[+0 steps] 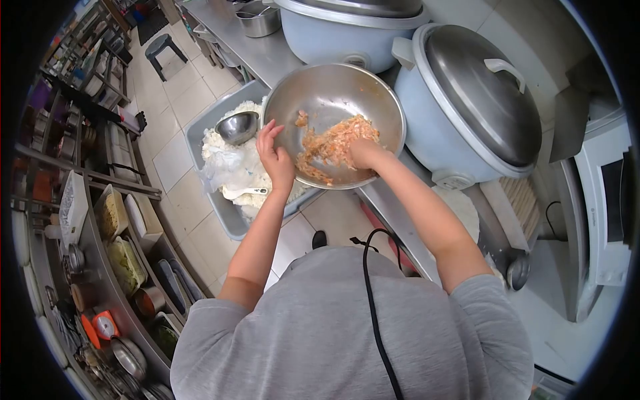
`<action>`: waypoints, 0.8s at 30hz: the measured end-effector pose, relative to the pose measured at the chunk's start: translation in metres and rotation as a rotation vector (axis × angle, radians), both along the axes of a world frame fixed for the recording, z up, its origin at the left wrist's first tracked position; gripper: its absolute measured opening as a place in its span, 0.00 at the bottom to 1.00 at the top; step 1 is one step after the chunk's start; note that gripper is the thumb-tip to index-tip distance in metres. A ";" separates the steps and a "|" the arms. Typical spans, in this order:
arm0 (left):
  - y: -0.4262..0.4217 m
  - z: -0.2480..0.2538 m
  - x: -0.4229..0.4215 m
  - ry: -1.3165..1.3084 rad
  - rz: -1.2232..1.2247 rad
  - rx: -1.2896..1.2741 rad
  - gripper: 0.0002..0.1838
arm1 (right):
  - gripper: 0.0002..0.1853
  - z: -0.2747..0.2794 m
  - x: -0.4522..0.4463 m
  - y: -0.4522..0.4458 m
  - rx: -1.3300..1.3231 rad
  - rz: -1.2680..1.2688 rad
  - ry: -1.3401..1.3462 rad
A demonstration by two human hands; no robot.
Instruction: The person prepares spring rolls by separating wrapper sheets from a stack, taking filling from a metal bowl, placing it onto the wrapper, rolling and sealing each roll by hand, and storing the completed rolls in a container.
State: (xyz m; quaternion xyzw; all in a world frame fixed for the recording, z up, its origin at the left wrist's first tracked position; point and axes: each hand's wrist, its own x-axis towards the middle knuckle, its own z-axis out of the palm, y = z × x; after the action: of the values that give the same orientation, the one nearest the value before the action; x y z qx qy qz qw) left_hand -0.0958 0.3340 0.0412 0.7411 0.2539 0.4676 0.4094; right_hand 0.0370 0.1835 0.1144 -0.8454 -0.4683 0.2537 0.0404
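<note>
A large steel mixing bowl point(360, 80) sits in front of me with an orange, shredded-looking food mixture point(333, 143) in its lower part. My right hand point(365, 153) reaches into the bowl, its fingers buried in the mixture and hidden. My left hand point(275, 157) is at the bowl's left rim, fingers stretched out and apart, holding nothing. Just left of it is a grey-blue plastic tub point(197, 143) of white rice-like food point(250, 167). A small steel bowl point(237, 128) and a white spoon or scoop point(245, 192) lie on that food, beside a crumpled clear plastic bag point(230, 167).
Two big light-blue cookers with steel lids, one at the back point(347, 33) and one at the right point(460, 107), stand close around the bowl. A steel pot point(259, 21) is on the far counter. Shelves with food containers point(125, 267) line the left; a stool point(165, 50) stands on the tiled floor.
</note>
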 end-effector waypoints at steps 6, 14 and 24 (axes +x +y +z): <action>0.002 -0.003 0.004 -0.118 0.020 -0.058 0.26 | 0.08 0.014 0.013 0.010 0.010 0.076 0.060; -0.003 -0.002 0.000 -0.069 0.052 -0.094 0.26 | 0.14 -0.031 -0.019 0.030 0.050 0.092 -0.262; -0.001 -0.003 0.001 -0.049 0.034 -0.062 0.27 | 0.18 -0.064 -0.004 0.062 0.078 -0.010 0.000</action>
State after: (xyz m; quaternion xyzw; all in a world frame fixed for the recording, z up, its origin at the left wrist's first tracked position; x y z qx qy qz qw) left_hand -0.0952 0.3332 0.0381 0.7120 0.2705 0.4846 0.4302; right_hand 0.0328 0.2457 0.0507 -0.8456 -0.4735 0.2349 0.0747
